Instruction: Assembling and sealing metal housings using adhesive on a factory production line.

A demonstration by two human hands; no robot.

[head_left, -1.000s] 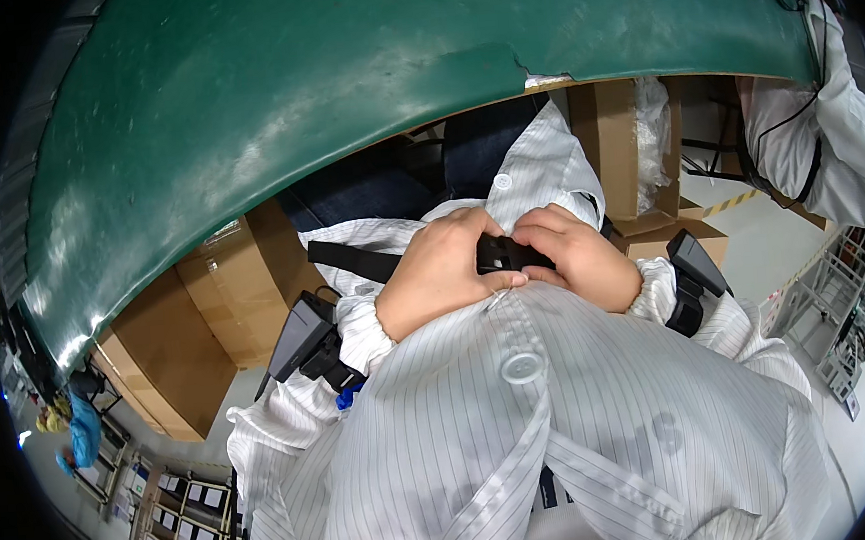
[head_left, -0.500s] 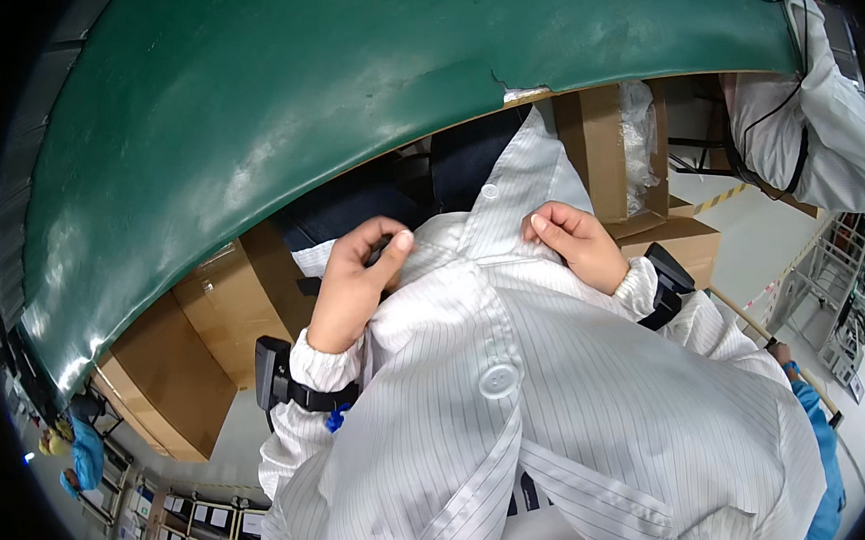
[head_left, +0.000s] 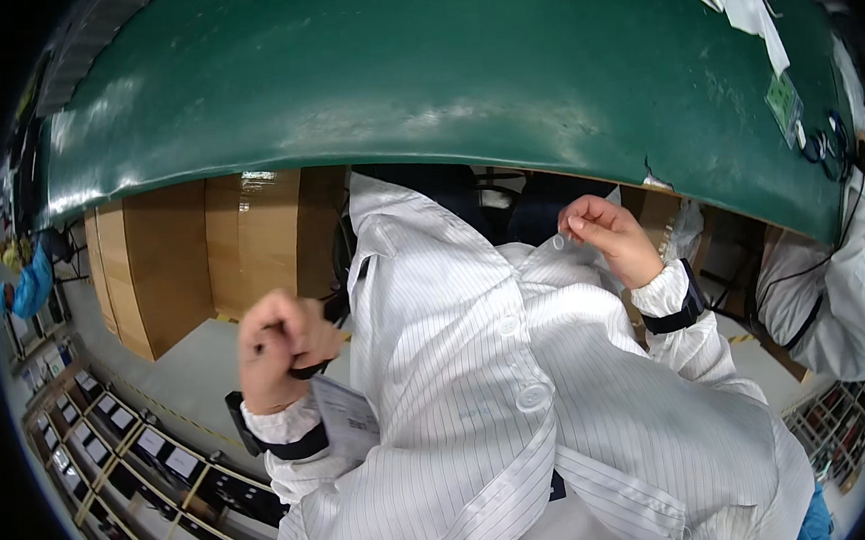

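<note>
I look down at my own white striped coat (head_left: 521,384), below the edge of a green table (head_left: 419,80). My left hand (head_left: 280,349) is closed in a fist beside the coat's left side, with a short piece of black strap (head_left: 307,370) showing under its fingers. A white printed card (head_left: 348,418) hangs just below that hand, against the sleeve. My right hand (head_left: 613,239) is raised near the coat's collar and pinches a fold of the coat's fabric between thumb and forefinger. Both wrists wear black bands.
Brown cardboard boxes (head_left: 206,256) stand under the table at the left. A co-worker's white sleeve (head_left: 825,293) reaches in at the right. Racks of small trays (head_left: 124,442) line the floor at the lower left. A figure in blue (head_left: 27,283) is at the far left.
My hands, together on a black object at my chest a second ago, have moved apart. The left has dropped to my side in a fist and the right has lifted toward the collar.
</note>
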